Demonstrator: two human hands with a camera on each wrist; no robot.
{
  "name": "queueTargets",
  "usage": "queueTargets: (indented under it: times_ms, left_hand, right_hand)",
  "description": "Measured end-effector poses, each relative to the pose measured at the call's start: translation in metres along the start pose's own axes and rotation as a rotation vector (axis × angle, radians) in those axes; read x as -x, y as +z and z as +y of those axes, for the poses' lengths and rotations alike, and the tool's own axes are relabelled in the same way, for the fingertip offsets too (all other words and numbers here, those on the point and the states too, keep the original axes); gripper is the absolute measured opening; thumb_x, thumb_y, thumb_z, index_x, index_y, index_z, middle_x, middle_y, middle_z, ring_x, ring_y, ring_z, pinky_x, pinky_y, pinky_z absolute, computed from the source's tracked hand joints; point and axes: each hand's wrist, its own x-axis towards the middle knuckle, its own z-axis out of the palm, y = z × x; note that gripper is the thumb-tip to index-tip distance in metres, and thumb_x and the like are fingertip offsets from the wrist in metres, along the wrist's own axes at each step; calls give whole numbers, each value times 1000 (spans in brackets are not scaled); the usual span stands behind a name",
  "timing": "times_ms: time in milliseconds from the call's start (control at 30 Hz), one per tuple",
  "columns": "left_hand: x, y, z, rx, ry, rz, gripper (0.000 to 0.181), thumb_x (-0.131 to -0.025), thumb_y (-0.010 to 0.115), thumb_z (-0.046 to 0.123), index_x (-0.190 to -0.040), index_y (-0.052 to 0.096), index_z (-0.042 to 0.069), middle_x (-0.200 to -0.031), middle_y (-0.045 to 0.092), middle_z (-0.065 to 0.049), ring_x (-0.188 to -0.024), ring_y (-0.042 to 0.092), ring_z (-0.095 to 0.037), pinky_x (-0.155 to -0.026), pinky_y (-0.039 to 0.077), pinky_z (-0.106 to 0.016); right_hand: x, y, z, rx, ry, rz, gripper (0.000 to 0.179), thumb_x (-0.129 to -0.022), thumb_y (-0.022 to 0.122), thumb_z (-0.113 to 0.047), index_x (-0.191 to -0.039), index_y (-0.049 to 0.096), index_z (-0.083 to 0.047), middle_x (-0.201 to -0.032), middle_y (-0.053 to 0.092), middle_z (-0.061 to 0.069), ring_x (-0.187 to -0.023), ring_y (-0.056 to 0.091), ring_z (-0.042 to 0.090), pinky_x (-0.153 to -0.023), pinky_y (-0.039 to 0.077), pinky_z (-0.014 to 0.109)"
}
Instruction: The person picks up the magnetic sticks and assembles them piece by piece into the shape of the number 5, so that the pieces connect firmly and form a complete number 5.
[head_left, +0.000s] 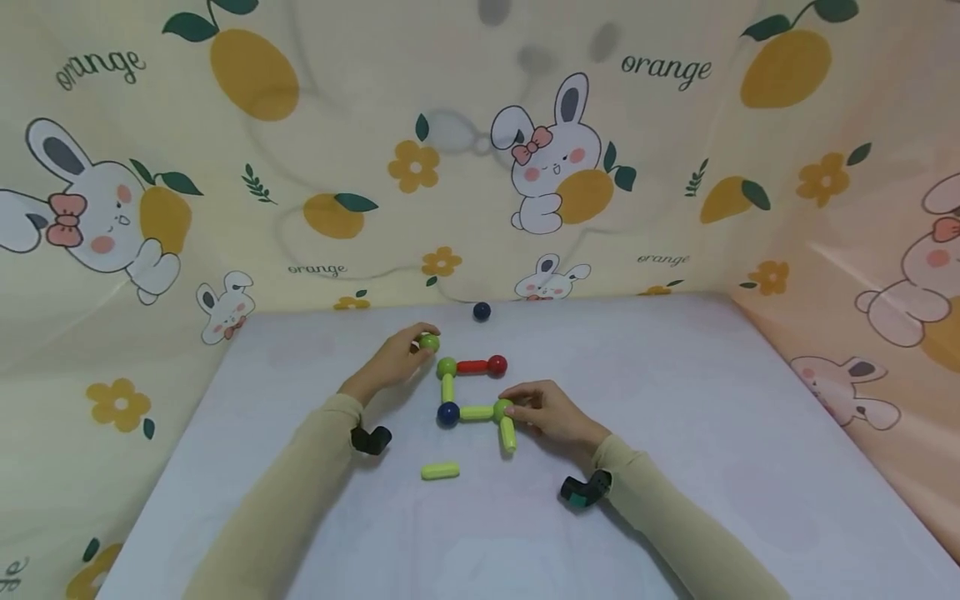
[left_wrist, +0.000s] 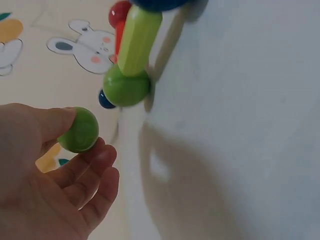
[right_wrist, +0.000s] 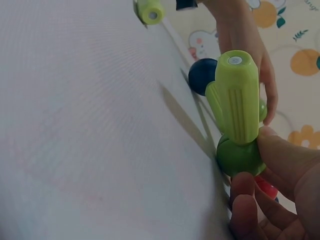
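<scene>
Between thumb and fingers, my left hand (head_left: 395, 360) pinches a loose green ball (left_wrist: 80, 130), held up beside the joined pieces. My right hand (head_left: 557, 414) grips another green ball (right_wrist: 241, 156) at the near right corner of that build. From this corner a yellow-green rod (head_left: 507, 435) sticks out toward me, while a second yellow-green rod (head_left: 477, 412) runs left to a dark blue ball (head_left: 448, 414). A third yellow-green rod (head_left: 447, 388) leads from there to a far green ball (head_left: 447, 367). A red rod (head_left: 472, 367) joins that to a red ball (head_left: 497, 365).
One loose yellow-green rod (head_left: 440, 472) lies on the white table (head_left: 720, 450) nearer to me. A single dark blue ball (head_left: 482, 311) rests by the table's back edge. Behind and at the sides hangs a printed cloth (head_left: 450, 75) with rabbits and oranges.
</scene>
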Motion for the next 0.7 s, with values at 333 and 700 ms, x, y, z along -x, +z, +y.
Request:
queueTargets:
  times_ms: [333, 700]
  left_hand:
    - [29, 10, 23, 41, 97, 17, 38, -104, 55, 16, -142, 52, 16, -134, 61, -10, -114, 60, -28, -91, 54, -40]
    - [51, 28, 39, 91, 171, -42, 38, -103, 59, 16, -141, 53, 13, -125, 64, -5, -106, 61, -21, -87, 53, -35]
  right_hand:
    - [0, -3, -1, -34, 47, 15, 37, -98, 67, -23, -132, 66, -7, -116, 67, 11, -70, 54, 17, -59, 46, 23]
    - [0, -1, -3, -29, 50, 15, 37, -99, 66, -22, -132, 65, -5, -113, 68, 13, -69, 52, 16, -59, 46, 22]
